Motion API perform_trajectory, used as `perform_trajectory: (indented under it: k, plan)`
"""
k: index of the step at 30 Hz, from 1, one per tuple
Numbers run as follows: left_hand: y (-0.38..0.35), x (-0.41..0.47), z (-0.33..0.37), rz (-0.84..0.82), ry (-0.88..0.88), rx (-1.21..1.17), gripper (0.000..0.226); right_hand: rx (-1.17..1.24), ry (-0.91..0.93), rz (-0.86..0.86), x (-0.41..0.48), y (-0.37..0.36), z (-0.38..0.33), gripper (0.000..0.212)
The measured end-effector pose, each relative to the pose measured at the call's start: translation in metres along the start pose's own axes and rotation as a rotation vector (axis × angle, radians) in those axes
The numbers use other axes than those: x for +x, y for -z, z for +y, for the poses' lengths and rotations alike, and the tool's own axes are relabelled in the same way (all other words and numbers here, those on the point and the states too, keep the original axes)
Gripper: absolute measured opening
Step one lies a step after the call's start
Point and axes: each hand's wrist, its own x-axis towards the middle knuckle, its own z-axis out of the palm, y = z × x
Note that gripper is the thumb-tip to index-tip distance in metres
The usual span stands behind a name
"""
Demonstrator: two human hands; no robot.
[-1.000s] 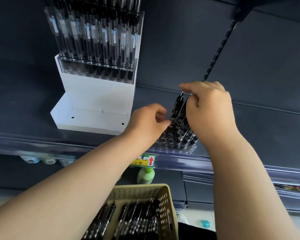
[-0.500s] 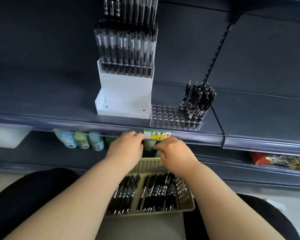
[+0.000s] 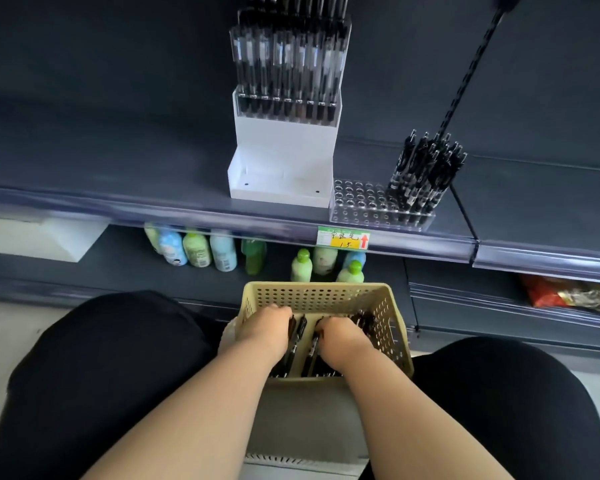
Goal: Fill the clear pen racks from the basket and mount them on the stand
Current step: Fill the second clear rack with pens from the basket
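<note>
A beige perforated basket (image 3: 312, 296) sits between my knees with black pens (image 3: 300, 327) lying in it. Both hands are down inside it: my left hand (image 3: 265, 329) and my right hand (image 3: 340, 336) curl their fingers into the pile of pens, fingertips hidden. On the shelf above, a clear pen rack (image 3: 361, 202) lies flat, its right end holding a bunch of upright black pens (image 3: 423, 174), its left holes bare. Left of it stands the white stand (image 3: 284, 150) with a filled clear rack (image 3: 288, 64) mounted on top.
A yellow price tag (image 3: 343, 237) hangs on the shelf edge. Several small bottles (image 3: 215, 252) stand on the lower shelf behind the basket. Red snack packs (image 3: 568, 294) lie at lower right, a white box (image 3: 39, 237) at left. A slotted upright (image 3: 465, 74) rises behind the rack.
Both hands left the rack on the shelf, came down past the shelf edge and went into the basket. The view tilted downward with them.
</note>
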Motion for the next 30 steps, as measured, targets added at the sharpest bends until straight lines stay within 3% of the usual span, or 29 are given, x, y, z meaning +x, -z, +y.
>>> perform_trajectory:
  k: [4, 10, 15, 20, 27, 30]
  plan:
    - [-0.009, 0.012, 0.003, -0.055, 0.051, -0.02, 0.052, 0.004, -0.051, 0.014, 0.012, -0.004, 0.004, 0.029]
    - [-0.035, 0.024, 0.0, -0.159, 0.119, -0.121, 0.036, 0.005, -0.114, -0.012, 0.03, -0.011, 0.008, 0.028]
    - [-0.054, 0.029, 0.001, -0.21, 0.13, -0.08, 0.042, 0.008, -0.164, -0.082, 0.042, -0.028, 0.008, 0.028]
    - [-0.064, 0.041, 0.005, -0.184, 0.201, -0.112, 0.046, 0.168, -0.272, -0.129, 0.055, -0.046, 0.007, 0.026]
    - [-0.073, 0.056, 0.012, -0.234, 0.263, -0.112, 0.033, 0.448, -0.391, -0.19, 0.072, -0.058, 0.008, 0.024]
    - [-0.074, 0.062, 0.012, -0.259, 0.266, -0.153, 0.033, 0.581, -0.433, -0.238, 0.073, -0.058, 0.008, 0.032]
